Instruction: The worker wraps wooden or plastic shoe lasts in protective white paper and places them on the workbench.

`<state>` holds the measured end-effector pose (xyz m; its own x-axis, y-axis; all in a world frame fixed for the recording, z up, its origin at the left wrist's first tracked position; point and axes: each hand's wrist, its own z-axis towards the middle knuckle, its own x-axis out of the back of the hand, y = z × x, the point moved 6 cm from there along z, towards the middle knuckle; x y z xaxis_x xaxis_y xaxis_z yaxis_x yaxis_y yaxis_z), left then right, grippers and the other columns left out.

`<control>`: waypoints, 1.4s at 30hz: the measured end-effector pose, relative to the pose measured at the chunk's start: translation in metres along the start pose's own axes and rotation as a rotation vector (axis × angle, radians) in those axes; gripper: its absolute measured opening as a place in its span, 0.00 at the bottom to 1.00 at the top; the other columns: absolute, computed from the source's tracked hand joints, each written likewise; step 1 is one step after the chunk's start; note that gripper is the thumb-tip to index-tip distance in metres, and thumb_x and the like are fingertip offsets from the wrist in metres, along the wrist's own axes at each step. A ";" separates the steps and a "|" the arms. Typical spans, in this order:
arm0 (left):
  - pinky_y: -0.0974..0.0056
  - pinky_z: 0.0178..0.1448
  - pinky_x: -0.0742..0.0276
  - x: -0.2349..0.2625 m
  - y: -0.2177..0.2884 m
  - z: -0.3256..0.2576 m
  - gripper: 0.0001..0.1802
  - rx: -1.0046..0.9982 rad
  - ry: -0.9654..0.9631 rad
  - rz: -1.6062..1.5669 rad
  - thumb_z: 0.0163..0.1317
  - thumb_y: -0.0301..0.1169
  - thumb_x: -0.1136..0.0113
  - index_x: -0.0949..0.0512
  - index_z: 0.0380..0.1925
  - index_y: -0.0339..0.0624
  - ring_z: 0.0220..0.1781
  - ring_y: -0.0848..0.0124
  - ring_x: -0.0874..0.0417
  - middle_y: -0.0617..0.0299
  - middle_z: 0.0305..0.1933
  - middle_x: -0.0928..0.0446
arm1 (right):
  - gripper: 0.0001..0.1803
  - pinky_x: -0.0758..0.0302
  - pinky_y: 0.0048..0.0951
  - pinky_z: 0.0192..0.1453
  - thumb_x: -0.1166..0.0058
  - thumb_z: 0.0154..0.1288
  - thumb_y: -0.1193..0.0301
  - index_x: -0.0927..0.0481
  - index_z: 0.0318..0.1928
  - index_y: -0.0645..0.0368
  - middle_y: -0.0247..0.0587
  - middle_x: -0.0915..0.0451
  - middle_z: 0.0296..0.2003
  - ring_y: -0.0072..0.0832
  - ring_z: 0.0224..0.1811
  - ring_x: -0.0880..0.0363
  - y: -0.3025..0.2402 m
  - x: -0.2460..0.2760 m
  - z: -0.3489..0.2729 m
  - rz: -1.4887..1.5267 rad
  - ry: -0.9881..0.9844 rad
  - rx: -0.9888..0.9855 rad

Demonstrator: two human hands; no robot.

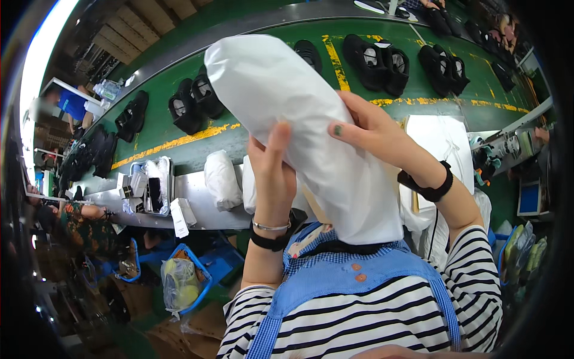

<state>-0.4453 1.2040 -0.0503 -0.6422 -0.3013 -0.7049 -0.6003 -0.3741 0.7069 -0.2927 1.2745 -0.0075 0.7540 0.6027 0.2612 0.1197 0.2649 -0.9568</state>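
Observation:
A long white bundle [317, 137], wrapped smoothly in paper-like sheet and rounded at its far end, is held up in front of my chest. It has about the outline of a shoe, but what is inside is hidden. My left hand [273, 164] grips its left side, thumb on top. From the right, my right hand [373, 133] holds the other edge, with the thumb lying on the white surface and the fingers behind it. Another white wrapped bundle [222, 180] lies on the metal ledge to the left of my left hand.
Pairs of black shoes [375, 63] stand along the green conveyor belt [281, 72] with yellow lines. At the left, a tray [171, 194] holds small white boxes. A stack of white sheets [439, 143] lies at my right. A blue basket [206, 278] sits below the ledge. Other people work at the far left.

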 end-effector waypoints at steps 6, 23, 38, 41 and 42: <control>0.72 0.47 0.31 0.012 0.014 -0.027 0.32 0.131 -0.160 0.097 0.48 0.39 0.30 0.30 0.50 0.36 0.41 0.79 0.27 0.67 0.39 0.27 | 0.28 0.31 0.25 0.56 0.43 0.62 0.63 0.32 0.58 0.67 0.38 0.25 0.51 0.23 0.52 0.27 0.023 -0.028 -0.032 0.725 -0.318 -0.279; 0.67 0.60 0.34 -0.005 -0.002 -0.050 0.48 0.445 -0.535 0.105 0.43 0.47 0.28 0.38 0.61 0.36 0.57 0.72 0.30 0.60 0.55 0.29 | 0.17 0.36 0.40 0.61 0.55 0.65 0.71 0.29 0.52 0.67 0.53 0.26 0.52 0.44 0.56 0.30 -0.072 0.007 -0.046 -0.507 0.076 0.519; 0.65 0.61 0.34 -0.011 -0.038 -0.079 0.48 0.658 -0.755 0.093 0.45 0.49 0.29 0.40 0.62 0.37 0.57 0.69 0.29 0.58 0.55 0.30 | 0.14 0.51 0.22 0.22 0.51 0.61 0.72 0.31 0.19 0.66 0.27 0.39 0.14 0.13 0.19 0.44 -0.056 -0.034 -0.013 -0.146 -0.349 0.012; 0.64 0.62 0.35 -0.014 -0.040 -0.081 0.49 0.719 -0.760 -0.061 0.46 0.49 0.29 0.41 0.63 0.36 0.58 0.69 0.30 0.58 0.57 0.30 | 0.13 0.49 0.21 0.23 0.51 0.61 0.72 0.30 0.20 0.65 0.28 0.37 0.15 0.14 0.20 0.43 -0.050 -0.036 -0.015 -0.085 -0.399 -0.031; 0.64 0.62 0.35 -0.014 -0.038 -0.082 0.48 0.739 -0.684 -0.081 0.46 0.48 0.30 0.40 0.62 0.37 0.58 0.69 0.29 0.59 0.57 0.30 | 0.10 0.44 0.21 0.25 0.51 0.59 0.73 0.28 0.24 0.65 0.31 0.33 0.19 0.16 0.22 0.39 -0.055 -0.032 -0.014 -0.157 -0.328 0.033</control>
<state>-0.3743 1.1508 -0.0725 -0.5825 0.3554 -0.7310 -0.6500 0.3363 0.6814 -0.3145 1.2294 0.0352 0.4800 0.7606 0.4371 0.1929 0.3946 -0.8984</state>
